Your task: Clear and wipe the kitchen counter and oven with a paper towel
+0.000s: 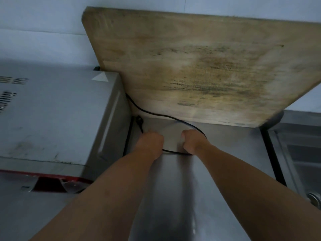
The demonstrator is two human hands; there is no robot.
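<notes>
My left hand [150,142] and my right hand [192,141] rest close together on the steel counter [231,150], both with fingers curled. A black power cord [152,113] runs from behind the oven [52,119], loops around my right hand and passes under both wrists; each hand seems to grip it. Its plug end [139,120] lies just beyond my left hand. A pale rounded patch [171,134] shows between the hands; I cannot tell whether it is paper or a reflection. No paper towel is clearly visible.
A large stained wooden cutting board [199,66] leans against the white wall behind the counter. The grey oven, with a red front trim [52,178], stands at the left. A steel sink [302,159] with a drain lies at the right.
</notes>
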